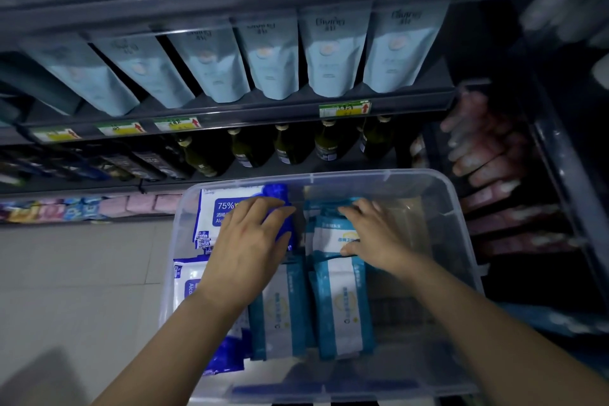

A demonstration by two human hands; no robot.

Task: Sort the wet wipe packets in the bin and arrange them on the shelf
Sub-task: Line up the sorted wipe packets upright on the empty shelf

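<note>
A clear plastic bin [461,217] holds several wet wipe packets. White packets with dark blue ends, marked 75% [217,208], lie along its left side. Teal-and-white packets [342,306] lie side by side in the middle. My left hand [250,237] reaches into the bin and grips the dark blue end of the upper 75% packet. My right hand [372,234] holds the upper teal-and-white packet [329,237], fingers over its far end and thumb at its near edge. The bin's right part shows its bare bottom.
Dark shelves [263,109] stand behind the bin. Light blue pouches [329,56] fill one level and green bottles [290,145] the level below. Pink packages [487,155] fill the rack at the right. Pale floor tiles [82,273] lie to the left.
</note>
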